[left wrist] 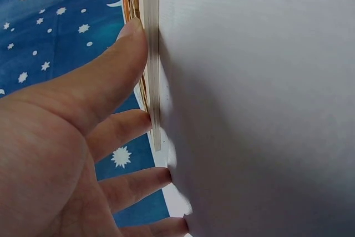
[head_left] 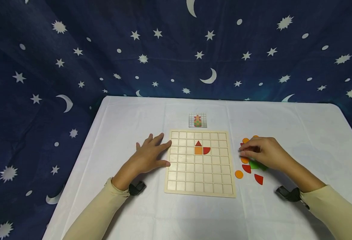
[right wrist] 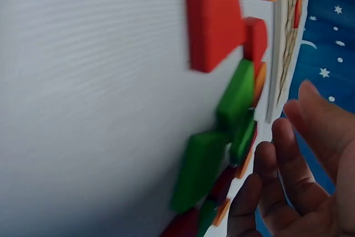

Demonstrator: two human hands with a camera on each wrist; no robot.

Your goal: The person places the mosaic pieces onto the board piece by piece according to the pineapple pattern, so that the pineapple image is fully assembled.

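Note:
My left hand point(head_left: 147, 156) spreads its fingers at the left edge of a wooden grid board point(head_left: 183, 171). In the left wrist view, the thumb point(left wrist: 125, 54) rests along the board's rim. On the grid sit a dark red triangle point(head_left: 198, 143), an orange square point(head_left: 198, 150) below it and a red quarter circle point(head_left: 207, 150) beside the square. My right hand point(head_left: 264, 151) hovers over loose pieces right of the board, fingers bent, thumb and forefinger apart, nothing visible between them. Beneath it lie green pieces point(right wrist: 202, 165), partly hidden in the head view.
A small pattern card point(head_left: 198, 120) lies behind the board. An orange disc point(head_left: 239, 174) and red quarter circles point(head_left: 258, 179) lie nearest the front of the loose pieces. White cloth point(head_left: 127, 116) covers the table; a dark blue starry curtain point(head_left: 176, 46) hangs behind.

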